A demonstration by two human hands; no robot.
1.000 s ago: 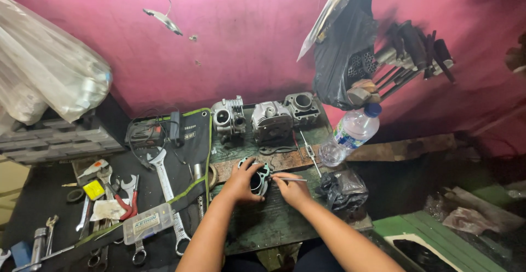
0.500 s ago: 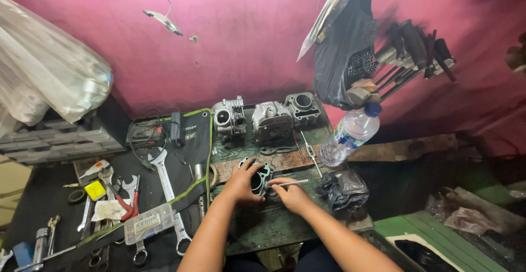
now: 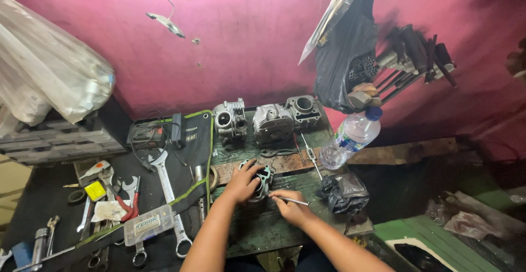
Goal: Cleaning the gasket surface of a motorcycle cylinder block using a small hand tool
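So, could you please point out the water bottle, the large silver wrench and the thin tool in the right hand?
water bottle (image 3: 350, 139), head view, on its clear body.
large silver wrench (image 3: 166, 187), head view, on its shaft.
thin tool (image 3: 293, 200), head view, on its metal shaft.

The small engine part (image 3: 262, 180) under the left hand (image 3: 241, 183) is dull grey cast metal, and the thin tool (image 3: 293, 200) in the right hand (image 3: 290, 209) is bright, smooth metal. The worktop (image 3: 257, 228) is rough, scratched and stained with worn green paint, with a strip of bare, weathered wood (image 3: 285, 162) across it. Behind stand matt cast-metal cylinder heads (image 3: 268, 119), beside them a glossy clear plastic bottle (image 3: 348, 140), a shiny chrome wrench (image 3: 167, 187) on a black cloth mat (image 3: 181, 162), and a crinkled black plastic bag (image 3: 342, 191).
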